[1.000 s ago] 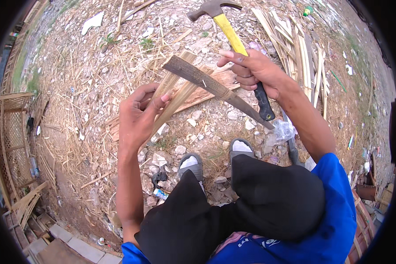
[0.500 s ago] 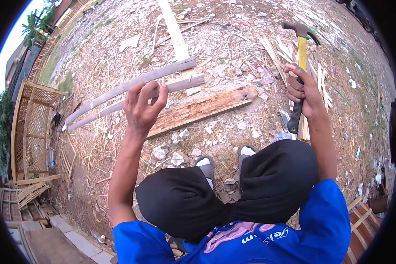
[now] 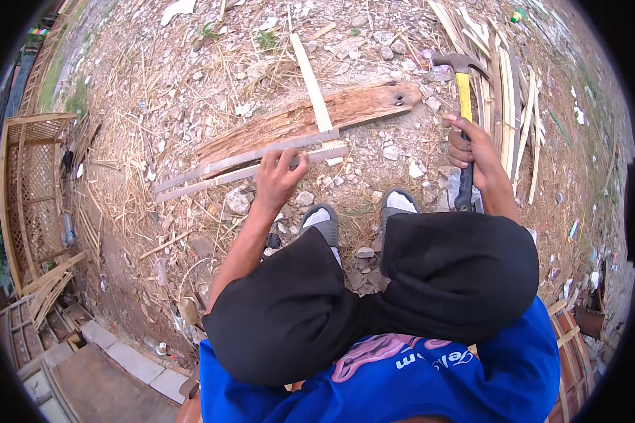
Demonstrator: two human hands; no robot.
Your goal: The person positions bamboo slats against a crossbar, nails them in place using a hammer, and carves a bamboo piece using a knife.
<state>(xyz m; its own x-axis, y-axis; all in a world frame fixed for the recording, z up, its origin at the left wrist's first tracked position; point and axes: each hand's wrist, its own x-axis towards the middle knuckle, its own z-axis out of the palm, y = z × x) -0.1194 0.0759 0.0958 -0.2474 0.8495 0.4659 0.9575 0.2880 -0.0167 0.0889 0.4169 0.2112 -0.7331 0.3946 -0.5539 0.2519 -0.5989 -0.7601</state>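
Observation:
My left hand (image 3: 281, 176) is closed on a wooden frame piece made of two long, thin, grey strips, the far strip (image 3: 236, 159) and the near strip (image 3: 226, 178), lying almost parallel. A pale lath (image 3: 309, 79) runs away from their right end, crossing over a thick weathered board (image 3: 360, 106) on the ground. The strips lie along the board's near side; whether they touch it I cannot tell. To the right, my right hand (image 3: 478, 154) grips the black lower handle of a claw hammer (image 3: 463, 95), its head pointing away from me.
A pile of thin wooden strips (image 3: 504, 106) lies right of the hammer. Rubble, straw and stones cover the ground, with a stone (image 3: 238, 201) near my left wrist. My sandalled feet (image 3: 401, 201) are in front of my knees. A lattice wood panel (image 3: 41, 197) stands far left.
My left hand has brought the strips and pale lath nearer and to the right, from beyond the board to its near side. The hammer stays in my right hand, lower in view.

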